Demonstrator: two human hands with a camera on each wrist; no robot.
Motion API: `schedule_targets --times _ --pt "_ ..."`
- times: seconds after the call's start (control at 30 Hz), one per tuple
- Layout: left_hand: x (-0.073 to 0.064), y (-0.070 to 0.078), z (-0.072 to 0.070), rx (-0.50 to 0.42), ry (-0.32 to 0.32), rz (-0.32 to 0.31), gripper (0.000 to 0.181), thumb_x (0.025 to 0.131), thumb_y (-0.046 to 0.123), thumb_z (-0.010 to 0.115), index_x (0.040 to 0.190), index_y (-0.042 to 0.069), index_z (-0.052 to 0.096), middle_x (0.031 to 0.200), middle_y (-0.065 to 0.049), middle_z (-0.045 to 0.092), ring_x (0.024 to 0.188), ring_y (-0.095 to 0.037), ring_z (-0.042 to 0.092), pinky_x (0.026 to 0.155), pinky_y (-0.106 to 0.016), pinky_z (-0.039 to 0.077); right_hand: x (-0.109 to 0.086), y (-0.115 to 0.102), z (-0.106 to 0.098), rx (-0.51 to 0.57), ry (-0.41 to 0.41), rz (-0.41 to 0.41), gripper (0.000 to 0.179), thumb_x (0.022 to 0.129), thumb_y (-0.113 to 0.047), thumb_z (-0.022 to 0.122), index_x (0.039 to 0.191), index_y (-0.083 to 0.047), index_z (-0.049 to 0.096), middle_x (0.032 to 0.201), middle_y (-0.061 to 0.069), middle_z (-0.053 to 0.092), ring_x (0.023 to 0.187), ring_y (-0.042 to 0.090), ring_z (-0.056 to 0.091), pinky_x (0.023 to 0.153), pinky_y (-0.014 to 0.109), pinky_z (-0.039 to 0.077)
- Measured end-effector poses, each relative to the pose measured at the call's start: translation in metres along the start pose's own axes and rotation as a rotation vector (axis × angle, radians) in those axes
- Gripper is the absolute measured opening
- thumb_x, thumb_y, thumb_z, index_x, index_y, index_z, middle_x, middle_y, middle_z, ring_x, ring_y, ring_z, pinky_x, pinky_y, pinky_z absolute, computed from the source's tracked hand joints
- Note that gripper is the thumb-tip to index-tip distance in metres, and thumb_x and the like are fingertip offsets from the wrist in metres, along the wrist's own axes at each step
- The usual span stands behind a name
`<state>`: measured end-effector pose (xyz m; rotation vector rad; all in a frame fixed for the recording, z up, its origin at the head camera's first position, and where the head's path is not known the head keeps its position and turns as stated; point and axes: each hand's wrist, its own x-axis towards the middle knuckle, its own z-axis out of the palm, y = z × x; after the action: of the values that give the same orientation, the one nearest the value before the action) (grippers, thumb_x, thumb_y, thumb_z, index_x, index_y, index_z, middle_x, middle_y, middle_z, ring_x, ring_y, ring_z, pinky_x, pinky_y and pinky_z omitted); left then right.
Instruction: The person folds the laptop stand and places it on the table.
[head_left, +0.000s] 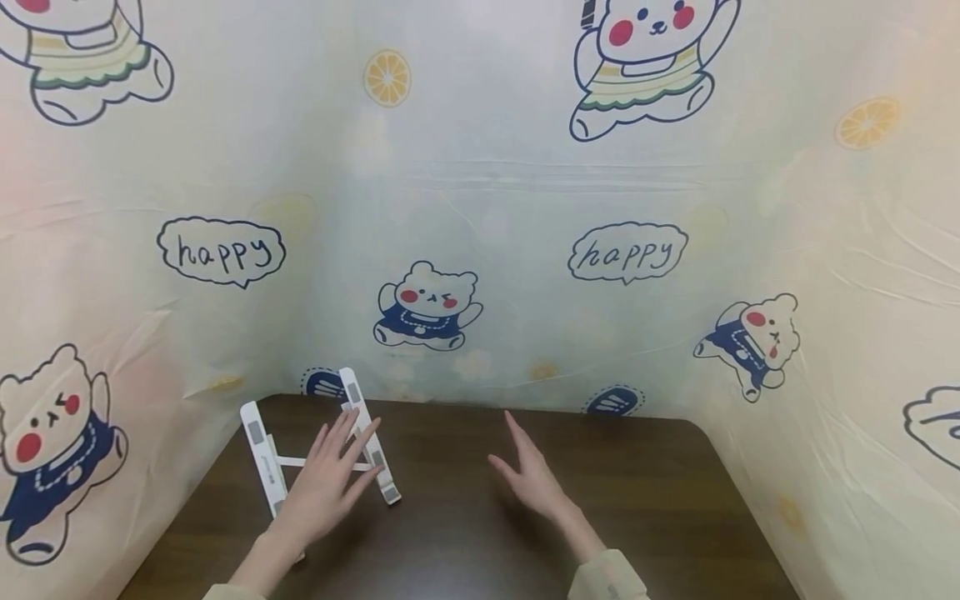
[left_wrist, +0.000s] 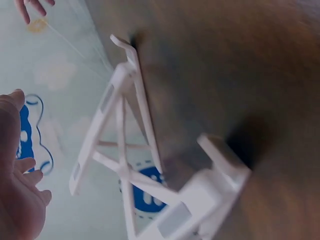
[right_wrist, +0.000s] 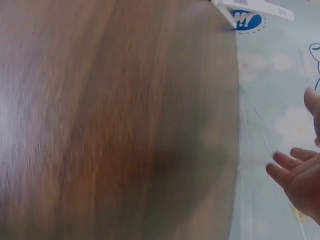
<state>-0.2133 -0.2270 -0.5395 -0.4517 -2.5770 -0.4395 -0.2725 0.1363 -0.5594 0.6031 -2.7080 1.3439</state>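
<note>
A white folding laptop stand (head_left: 264, 463) with grey pads stands unfolded at the left of the table, its two side arms joined by thin crossbars. In the head view my left hand (head_left: 324, 479) hovers in front of it with fingers spread, hiding part of the frame. The left wrist view has the stand (left_wrist: 197, 195) close up, propped on the tabletop, and the left hand (left_wrist: 20, 200) apart from it at the edge. To the right, my right hand (head_left: 534, 482) is held above the table, fingers extended, holding nothing. The right wrist view catches this hand (right_wrist: 300, 182) at its right edge.
The dark brown wooden table (head_left: 600, 483) has rounded back corners. A pale curtain (head_left: 510, 250) printed with bears, orange slices and "happy" bubbles encloses it at the back and both sides.
</note>
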Motion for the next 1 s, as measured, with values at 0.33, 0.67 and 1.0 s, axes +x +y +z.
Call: schedule_targets --times 0.33,0.67,1.0 --pt "-0.027 -0.028 -0.011 0.055 0.199 -0.117 0.084 0.09 0.019 0.086 0.165 0.017 0.048 0.169 -0.034 0.04 0.158 -0.056 0.035 0.139 -0.068 0.011 0.007 -0.006 0.024 0.273 -0.028 -0.014 0.076 0.109 -0.016 0.069 0.171 0.001 0.029 0.148 0.039 0.063 0.127 0.051 0.071 0.109 0.062 0.059" --pt "-0.047 -0.043 -0.028 0.069 0.442 -0.361 0.084 0.086 0.013 0.082 0.162 0.002 0.047 0.133 -0.043 0.053 0.113 -0.063 0.052 0.086 -0.076 0.043 0.019 -0.015 0.047 0.322 -0.125 0.018 0.075 0.111 -0.016 0.066 0.173 -0.002 0.026 0.145 0.039 0.065 0.126 0.051 0.072 0.106 0.061 0.061" --pt "-0.063 -0.057 -0.037 -0.139 0.208 -0.721 0.087 0.105 0.019 0.07 0.17 -0.007 0.019 0.13 -0.046 0.052 0.118 -0.063 0.054 0.09 -0.073 0.047 0.036 -0.028 0.068 0.49 -0.171 0.103 0.073 0.113 -0.014 0.062 0.174 -0.003 0.024 0.147 0.039 0.062 0.132 0.051 0.068 0.111 0.058 0.06"
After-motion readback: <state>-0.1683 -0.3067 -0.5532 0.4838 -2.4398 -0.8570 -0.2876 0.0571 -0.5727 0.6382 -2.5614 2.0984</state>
